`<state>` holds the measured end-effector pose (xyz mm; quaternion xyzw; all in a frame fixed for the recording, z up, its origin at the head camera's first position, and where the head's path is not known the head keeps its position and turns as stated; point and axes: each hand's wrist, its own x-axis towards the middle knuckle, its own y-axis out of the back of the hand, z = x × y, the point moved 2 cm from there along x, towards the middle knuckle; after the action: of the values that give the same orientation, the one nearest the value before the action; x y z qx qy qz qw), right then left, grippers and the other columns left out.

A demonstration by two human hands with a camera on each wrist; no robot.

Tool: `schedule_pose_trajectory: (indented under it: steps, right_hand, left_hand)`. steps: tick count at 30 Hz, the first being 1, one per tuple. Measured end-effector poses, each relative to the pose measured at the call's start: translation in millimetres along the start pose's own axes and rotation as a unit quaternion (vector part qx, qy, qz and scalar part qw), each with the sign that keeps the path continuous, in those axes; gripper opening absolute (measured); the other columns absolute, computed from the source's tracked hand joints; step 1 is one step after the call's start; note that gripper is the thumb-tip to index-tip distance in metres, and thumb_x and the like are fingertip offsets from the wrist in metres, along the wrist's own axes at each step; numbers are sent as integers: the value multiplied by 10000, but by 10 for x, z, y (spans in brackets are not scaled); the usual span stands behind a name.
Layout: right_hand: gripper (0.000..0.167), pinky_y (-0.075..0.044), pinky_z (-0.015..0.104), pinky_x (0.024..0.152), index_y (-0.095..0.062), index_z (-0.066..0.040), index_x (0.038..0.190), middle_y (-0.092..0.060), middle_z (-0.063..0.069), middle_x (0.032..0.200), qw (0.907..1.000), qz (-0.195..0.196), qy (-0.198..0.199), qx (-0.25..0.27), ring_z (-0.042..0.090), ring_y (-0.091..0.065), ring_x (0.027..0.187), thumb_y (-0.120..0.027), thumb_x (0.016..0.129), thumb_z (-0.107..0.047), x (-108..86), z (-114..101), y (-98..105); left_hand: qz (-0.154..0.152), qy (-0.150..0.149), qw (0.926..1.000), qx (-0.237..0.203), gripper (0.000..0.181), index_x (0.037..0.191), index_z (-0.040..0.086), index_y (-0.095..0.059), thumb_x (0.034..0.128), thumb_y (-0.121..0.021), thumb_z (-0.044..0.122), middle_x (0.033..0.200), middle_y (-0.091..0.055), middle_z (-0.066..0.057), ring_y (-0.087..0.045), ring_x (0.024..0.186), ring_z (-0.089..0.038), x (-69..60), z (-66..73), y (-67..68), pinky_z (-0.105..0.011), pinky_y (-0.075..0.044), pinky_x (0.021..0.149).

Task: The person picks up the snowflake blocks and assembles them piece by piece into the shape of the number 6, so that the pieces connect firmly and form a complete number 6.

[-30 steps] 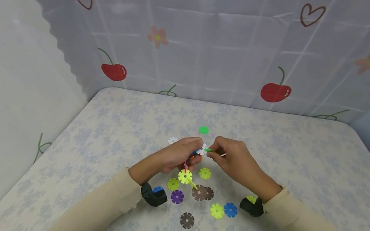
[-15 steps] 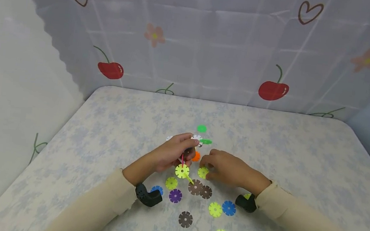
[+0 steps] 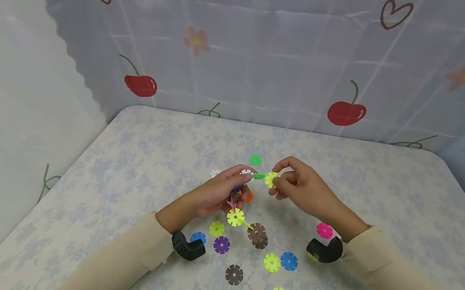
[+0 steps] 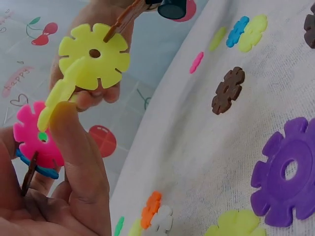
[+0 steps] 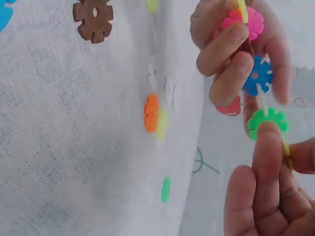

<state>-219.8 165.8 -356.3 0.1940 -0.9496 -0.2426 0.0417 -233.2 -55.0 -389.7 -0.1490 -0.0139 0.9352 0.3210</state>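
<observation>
My left hand [image 3: 220, 191] holds a chain of notched plastic discs joined at their slots. The chain includes a white disc [image 3: 246, 171], a green disc [image 5: 268, 124], a blue disc [image 5: 258, 76], a pink disc [image 4: 37, 130] and a yellow disc [image 4: 93, 54] with a brown disc [image 4: 125, 19] set into its edge. Between thumb and fingers, my right hand [image 3: 305, 184] pinches another yellow disc [image 3: 270, 179] at the green disc's outer edge. Whether their slots interlock I cannot tell. Fingers partly hide the chain's middle.
Loose discs lie on the patterned tablecloth [image 3: 163, 151]: a purple one [image 3: 221, 245], a blue one [image 3: 289, 261], a brown one [image 3: 234, 275], a pink one [image 3: 324, 230], an orange one [image 5: 151, 113], a green one [image 3: 255, 160] and several yellow ones. Printed curtains [image 3: 242, 60] stand behind the table.
My right hand let go of the green disc, reached down to a yellow disc on the table, and lifted it to the green disc. My left hand keeps its hold on the chain.
</observation>
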Motion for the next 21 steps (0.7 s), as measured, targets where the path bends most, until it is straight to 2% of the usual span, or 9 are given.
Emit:
schedule_pose_trajectory:
  steps: [3,6,12,16,21]
  right_hand:
    - [230,-577,434,823,-521,-26,1238,-709,158,884,9998,127,91,78,353,-712,894,-598,1026,-73,3,-14,9]
    - [227,-582,382,810,-529,-23,1245,-701,162,884,9997,193,139,81,353,-710,896,-589,1029,-61,3,0,-12]
    - [216,-579,318,803,-521,-6,1245,-690,199,917,9985,94,97,526,396,-703,937,-565,1037,-43,-4,30,-47]
    - [155,-581,319,802,-533,20,1182,-702,227,1011,9970,9,154,761,433,-692,957,-560,1037,-27,-1,27,-62]
    - [104,-584,312,783,-556,43,1134,-690,255,1080,9955,32,117,942,429,-692,937,-535,1041,2,-21,57,-63]
  left_hand:
    - [44,35,10000,-70,310,1362,221,-501,1091,-447,363,780,-543,-17,-548,589,-150,7,-2,-2,-271,-410,484]
    - [34,75,9999,-149,295,1353,212,-497,1094,-439,339,776,-544,-17,-554,579,-141,15,-15,-5,-253,-396,463]
    - [-147,117,9998,-66,266,1329,216,-482,1102,-417,337,771,-554,-17,-566,561,-132,26,-39,-33,-233,-384,445]
    - [-357,-64,9992,194,257,1325,202,-444,1114,-378,334,781,-548,-32,-539,558,-137,19,-27,-49,-250,-410,445]
    - [-772,-328,9956,424,245,1315,169,-406,1128,-328,306,803,-524,-33,-498,567,-141,31,-10,-67,-275,-388,442]
